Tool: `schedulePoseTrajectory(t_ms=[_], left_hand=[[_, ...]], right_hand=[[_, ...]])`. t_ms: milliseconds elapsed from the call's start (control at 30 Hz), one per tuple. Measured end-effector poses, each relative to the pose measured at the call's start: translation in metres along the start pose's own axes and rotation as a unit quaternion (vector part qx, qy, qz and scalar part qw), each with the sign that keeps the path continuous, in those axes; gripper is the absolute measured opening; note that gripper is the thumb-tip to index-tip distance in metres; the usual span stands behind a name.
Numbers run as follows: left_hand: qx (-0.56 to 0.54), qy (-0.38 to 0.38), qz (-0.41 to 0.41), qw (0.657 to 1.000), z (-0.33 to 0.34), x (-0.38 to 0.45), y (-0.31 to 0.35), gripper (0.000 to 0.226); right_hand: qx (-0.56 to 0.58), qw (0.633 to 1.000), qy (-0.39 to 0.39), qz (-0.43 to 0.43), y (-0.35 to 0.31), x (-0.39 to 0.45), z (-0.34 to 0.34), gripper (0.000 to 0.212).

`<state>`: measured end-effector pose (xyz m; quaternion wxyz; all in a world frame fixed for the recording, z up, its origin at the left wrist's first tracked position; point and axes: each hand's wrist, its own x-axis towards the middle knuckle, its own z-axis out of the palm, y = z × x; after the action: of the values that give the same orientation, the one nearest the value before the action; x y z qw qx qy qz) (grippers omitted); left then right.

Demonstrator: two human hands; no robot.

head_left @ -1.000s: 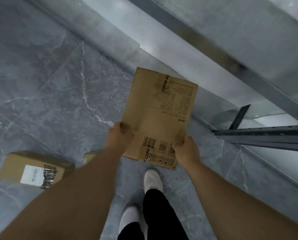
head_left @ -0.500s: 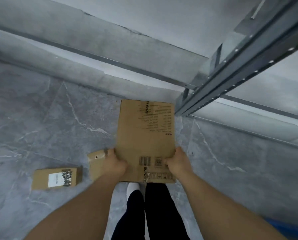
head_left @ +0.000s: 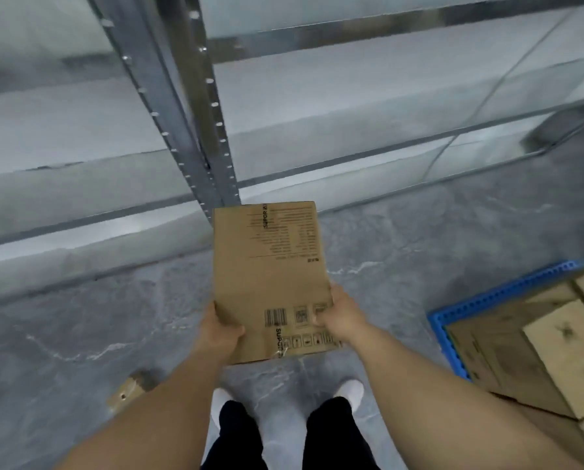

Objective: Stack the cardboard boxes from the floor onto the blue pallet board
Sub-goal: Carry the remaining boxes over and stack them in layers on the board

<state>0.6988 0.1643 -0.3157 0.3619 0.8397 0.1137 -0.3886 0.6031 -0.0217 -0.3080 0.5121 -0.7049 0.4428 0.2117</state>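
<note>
A flat brown cardboard box (head_left: 270, 266) with black print and a barcode is held in front of me above the floor. My left hand (head_left: 221, 330) grips its near left edge, and my right hand (head_left: 340, 315) grips its near right edge. At the right edge of the view lies the blue pallet board (head_left: 487, 300), with several cardboard boxes (head_left: 562, 344) stacked on it. The corner of another small cardboard box (head_left: 127, 391) shows on the floor, partly hidden behind my left forearm.
A grey metal rack upright (head_left: 195, 106) with punched holes rises just beyond the held box. A pale wall and ledge run behind it. The floor is grey marbled tile (head_left: 80, 327). My legs and white shoes stand below the box.
The view has swung to the right with the box still held in both hands. The blue pallet board with its boxes has come into sight. The labelled box on the floor has left the view.
</note>
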Motion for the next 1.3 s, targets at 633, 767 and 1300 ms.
schedulePoseTrajectory(t_ms=[633, 767, 1300], left_hand=[[0.172, -0.136, 0.267, 0.938, 0.299, -0.088, 0.245, 0.062], [0.207, -0.149, 0.286, 0.924, 0.351, -0.092, 0.289, 0.058], [0.336, -0.267, 0.351, 0.832, 0.589, -0.133, 0.399, 0.076]], right_hand=[[0.146, 0.943, 0.288, 0.075, 0.171, -0.037, -0.295, 0.032], [0.195, 0.927, 0.308, 0.091, 0.189, -0.025, -0.342, 0.041], [0.350, 0.821, 0.412, 0.184, 0.310, -0.021, -0.495, 0.061]])
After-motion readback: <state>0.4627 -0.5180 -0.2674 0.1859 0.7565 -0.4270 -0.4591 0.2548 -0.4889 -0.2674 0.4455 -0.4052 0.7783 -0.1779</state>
